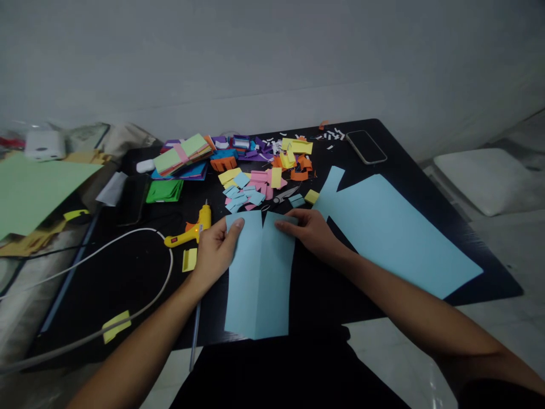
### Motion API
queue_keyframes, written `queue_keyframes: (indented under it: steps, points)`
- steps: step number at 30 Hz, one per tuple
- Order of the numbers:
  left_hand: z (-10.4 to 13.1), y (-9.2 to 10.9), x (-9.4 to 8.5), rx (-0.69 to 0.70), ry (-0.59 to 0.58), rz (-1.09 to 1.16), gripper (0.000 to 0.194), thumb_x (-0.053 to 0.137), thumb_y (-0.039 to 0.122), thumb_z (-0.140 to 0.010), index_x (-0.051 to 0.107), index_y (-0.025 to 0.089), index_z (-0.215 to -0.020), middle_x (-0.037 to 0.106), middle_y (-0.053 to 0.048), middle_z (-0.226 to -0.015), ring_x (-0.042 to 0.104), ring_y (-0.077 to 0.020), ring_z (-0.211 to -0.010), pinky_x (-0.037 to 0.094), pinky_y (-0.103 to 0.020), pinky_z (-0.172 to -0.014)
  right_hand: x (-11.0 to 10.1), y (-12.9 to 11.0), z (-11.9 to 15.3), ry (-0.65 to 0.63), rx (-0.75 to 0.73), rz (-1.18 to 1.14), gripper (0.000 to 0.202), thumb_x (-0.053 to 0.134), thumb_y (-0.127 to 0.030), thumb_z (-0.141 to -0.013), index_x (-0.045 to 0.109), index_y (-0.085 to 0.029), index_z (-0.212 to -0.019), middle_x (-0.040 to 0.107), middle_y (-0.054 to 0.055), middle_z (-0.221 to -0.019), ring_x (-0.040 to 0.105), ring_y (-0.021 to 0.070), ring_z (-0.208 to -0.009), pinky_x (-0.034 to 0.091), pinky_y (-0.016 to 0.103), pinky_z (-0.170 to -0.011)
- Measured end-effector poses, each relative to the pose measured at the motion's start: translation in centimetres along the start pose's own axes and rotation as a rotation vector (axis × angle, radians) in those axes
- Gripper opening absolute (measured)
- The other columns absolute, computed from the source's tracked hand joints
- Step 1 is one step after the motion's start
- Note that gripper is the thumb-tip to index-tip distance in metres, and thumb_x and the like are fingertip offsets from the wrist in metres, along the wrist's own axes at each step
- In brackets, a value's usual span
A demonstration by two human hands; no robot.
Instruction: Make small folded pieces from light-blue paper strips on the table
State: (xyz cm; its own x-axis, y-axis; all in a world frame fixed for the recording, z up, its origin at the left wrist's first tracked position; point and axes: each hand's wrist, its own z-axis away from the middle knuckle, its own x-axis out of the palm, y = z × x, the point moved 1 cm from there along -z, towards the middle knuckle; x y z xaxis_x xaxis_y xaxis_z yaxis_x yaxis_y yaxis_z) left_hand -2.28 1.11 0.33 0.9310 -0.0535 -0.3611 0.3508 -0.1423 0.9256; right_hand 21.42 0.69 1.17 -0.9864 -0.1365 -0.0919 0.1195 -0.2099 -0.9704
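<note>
Blue paper (275,284) is being pinched near both top corners by the hands (218,244) (310,230), seemingly keeping its centre split lying open.

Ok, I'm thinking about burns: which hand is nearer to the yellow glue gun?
Left. The left hand is immediately right of the yellow glue gun; the right hand is farther right, beyond the creased light-blue sheet.

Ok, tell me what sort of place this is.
Probably a makeshift craft workspace, to judge by the yellow glue gun on the black table, the scissors among small cut paper pieces, and the blue sheet held between the left hand and right hand.
</note>
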Motion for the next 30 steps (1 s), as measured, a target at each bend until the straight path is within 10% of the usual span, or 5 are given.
queue_keyframes:
  steps: [9, 16, 24, 30]
  points:
    - [-0.62, 0.21, -0.43, -0.047, 0.108, 0.124, 0.033, 0.066, 0.05, -0.094, 0.072, 0.018, -0.088, 0.065, 0.0, -0.073, 0.053, -0.0134, -0.063, 0.043, -0.023, -0.056, 0.09, -0.2, -0.14, -0.257, 0.208, -0.29, 0.037, 0.091, -0.042, -0.073, 0.077, -0.015, -0.094, 0.073, 0.004, -0.089, 0.062, 0.0123, -0.067, 0.05, 0.025, -0.055]
    - [-0.55, 0.65, -0.69, -0.096, 0.04, 0.091, 0.046, 0.068, 0.054, -0.091, 0.059, 0.019, -0.063, 0.046, 0.003, -0.055, 0.037, -0.0105, -0.05, 0.029, -0.023, -0.046, 0.01, -0.24, 0.14, -0.098, 0.075, -0.212, 0.034, 0.087, -0.045, -0.077, 0.076, -0.018, -0.094, 0.075, 0.005, -0.09, 0.064, 0.0166, -0.072, 0.051, 0.032, -0.065]
    - [-0.51, 0.62, -0.84, 0.03, 0.172, 0.013, 0.031, 0.059, 0.043, -0.098, 0.067, 0.018, -0.081, 0.057, 0.001, -0.068, 0.048, -0.0137, -0.062, 0.039, -0.025, -0.057, 0.1, -0.22, 0.0, 0.016, 0.048, -0.26, 0.041, 0.09, -0.053, -0.071, 0.072, -0.018, -0.081, 0.068, 0.0, -0.076, 0.058, 0.0133, -0.063, 0.048, 0.028, -0.058]
    - [-0.78, 0.62, -0.89, -0.003, 0.185, 0.059, 0.031, 0.063, 0.047, -0.095, 0.07, 0.018, -0.087, 0.064, 0.0, -0.072, 0.054, -0.0145, -0.064, 0.043, -0.025, -0.058, 0.33, -0.76, 0.29, -0.288, 0.16, -0.226, 0.039, 0.091, -0.048, -0.071, 0.076, -0.016, -0.089, 0.072, 0.004, -0.087, 0.059, 0.0126, -0.066, 0.044, 0.026, -0.053]
